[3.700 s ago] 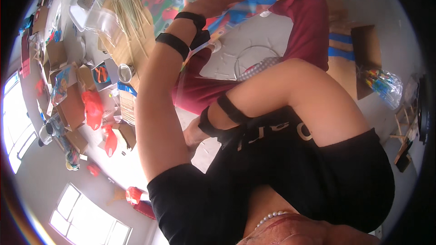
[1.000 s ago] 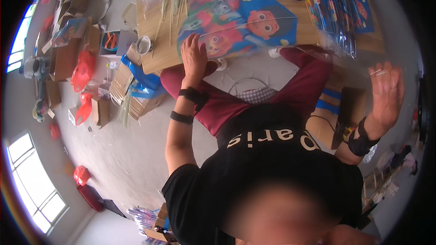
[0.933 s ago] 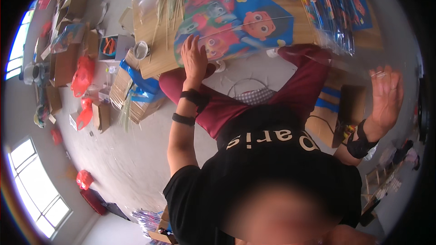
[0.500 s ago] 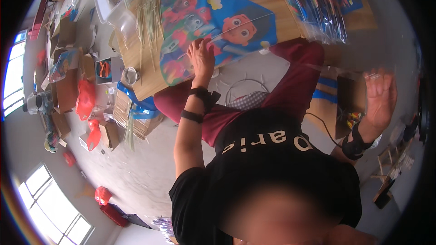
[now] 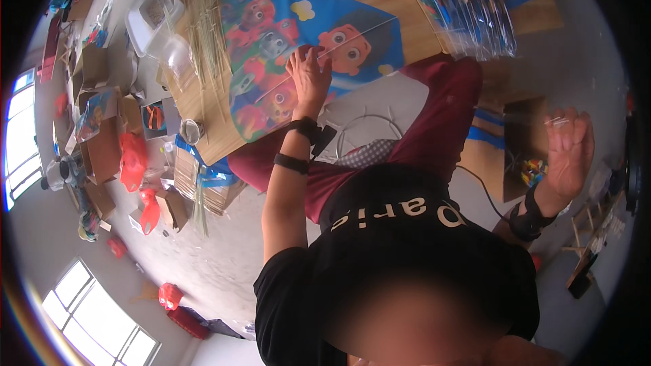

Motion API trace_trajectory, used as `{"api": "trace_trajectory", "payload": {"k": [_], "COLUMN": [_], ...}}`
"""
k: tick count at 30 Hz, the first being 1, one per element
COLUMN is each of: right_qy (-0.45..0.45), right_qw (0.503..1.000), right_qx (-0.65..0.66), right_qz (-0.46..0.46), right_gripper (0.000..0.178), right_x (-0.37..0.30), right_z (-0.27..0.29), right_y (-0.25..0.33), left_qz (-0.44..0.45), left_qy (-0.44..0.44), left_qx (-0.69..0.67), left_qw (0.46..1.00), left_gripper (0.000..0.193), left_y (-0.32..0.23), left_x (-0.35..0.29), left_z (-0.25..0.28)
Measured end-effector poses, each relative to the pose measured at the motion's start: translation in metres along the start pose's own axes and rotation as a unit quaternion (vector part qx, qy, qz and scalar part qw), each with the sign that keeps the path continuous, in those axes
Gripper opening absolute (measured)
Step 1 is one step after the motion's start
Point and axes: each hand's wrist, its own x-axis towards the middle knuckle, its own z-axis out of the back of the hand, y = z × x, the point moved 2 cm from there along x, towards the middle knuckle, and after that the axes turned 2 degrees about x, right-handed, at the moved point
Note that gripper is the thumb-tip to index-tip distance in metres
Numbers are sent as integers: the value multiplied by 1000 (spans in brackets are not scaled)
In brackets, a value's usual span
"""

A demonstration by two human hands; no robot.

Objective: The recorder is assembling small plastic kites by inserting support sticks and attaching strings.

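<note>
Had rod [image 5: 369, 32] across sheet [image 5: 274, 41] | spread left hand [image 5: 310, 81] there, right hand [image 5: 569, 152] apart, grip unclear | seemingly spared sticks [image 5: 205, 37], tabletop's [image 5: 213, 122] left edge

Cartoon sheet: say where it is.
In the head view, the sheet lies upper centre on the table, under the left hand, right of the thin sticks.

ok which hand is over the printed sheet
The left hand, which is over the printed sheet; the right hand is out to the right, clear of it.
</note>
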Motion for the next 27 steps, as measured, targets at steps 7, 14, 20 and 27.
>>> {"api": "trace_trajectory", "payload": {"k": [7, 14, 20, 27], "right_qy": [-14, 33, -9, -27], "right_qw": [1000, 999, 999, 998], "right_qx": [3, 16, 37, 25], "right_qz": [2, -2, -29, -41], "right_gripper": [43, 60, 51, 33], "right_x": [-2, 0, 4, 18], "right_z": [12, 21, 19, -6], "right_y": [-9, -14, -23, -20], "left_qz": [-19, -5, -32, -37], "left_qy": [-8, -46, -2, 3], "left_qx": [17, 30, 1, 7], "left_qw": [1000, 998, 999, 999], "left_gripper": [36, 30, 29, 30], "left_y": [-5, 1, -4, -18], "left_x": [7, 18, 20, 22], "left_z": [-3, 12, 0, -13]}}
